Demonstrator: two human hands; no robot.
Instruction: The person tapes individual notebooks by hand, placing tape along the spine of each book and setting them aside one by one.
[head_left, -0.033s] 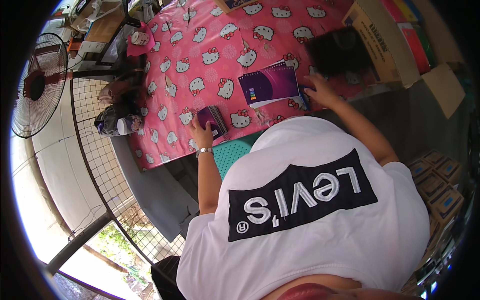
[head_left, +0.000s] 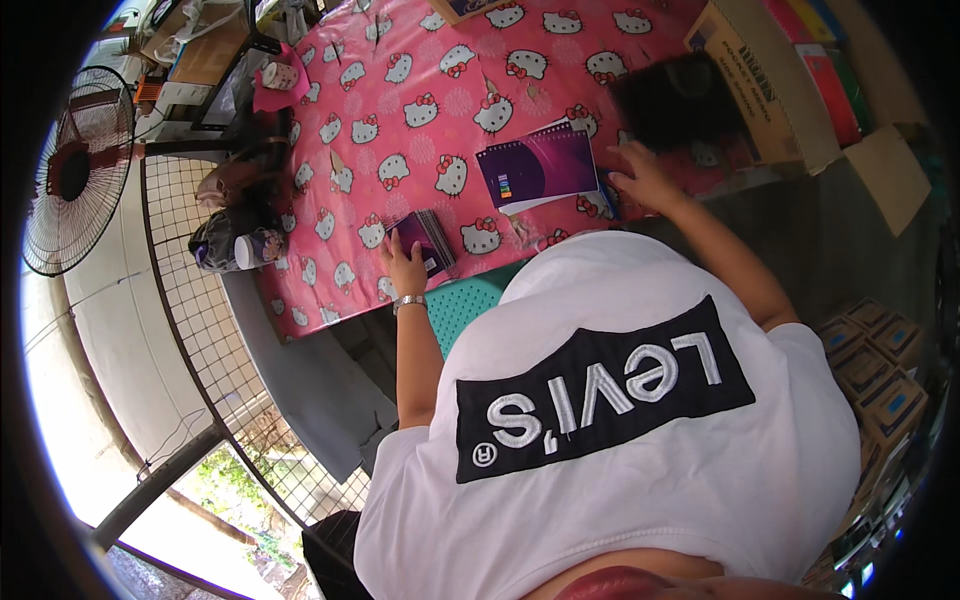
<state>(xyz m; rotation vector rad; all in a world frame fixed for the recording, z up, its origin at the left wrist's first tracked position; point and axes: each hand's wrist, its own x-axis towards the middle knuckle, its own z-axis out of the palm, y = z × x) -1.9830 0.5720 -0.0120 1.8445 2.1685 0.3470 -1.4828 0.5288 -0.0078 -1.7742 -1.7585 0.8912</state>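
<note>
A small stack of purple spiral notebooks (head_left: 432,240) lies near the table's front edge. My left hand (head_left: 405,270) grips its left side, with the fingers along the edge and the thumb over the cover. Farther right lies a larger pile of purple spiral notebooks (head_left: 540,168), its sheets slightly fanned and the wire binding on the far side. My right hand (head_left: 645,182) is just beyond the right edge of this pile, fingers apart and curved, with nothing seen in them.
A pink patterned cloth covers the table (head_left: 430,148). On the right are a black object (head_left: 680,105) and an open cardboard box (head_left: 765,90) with colourful items beside it. A green stool (head_left: 470,308) shows below the front edge. A fan (head_left: 75,170) stands at far left.
My right hand has shifted very slightly beside the larger notebooks. The left hand stays at the small stack.
</note>
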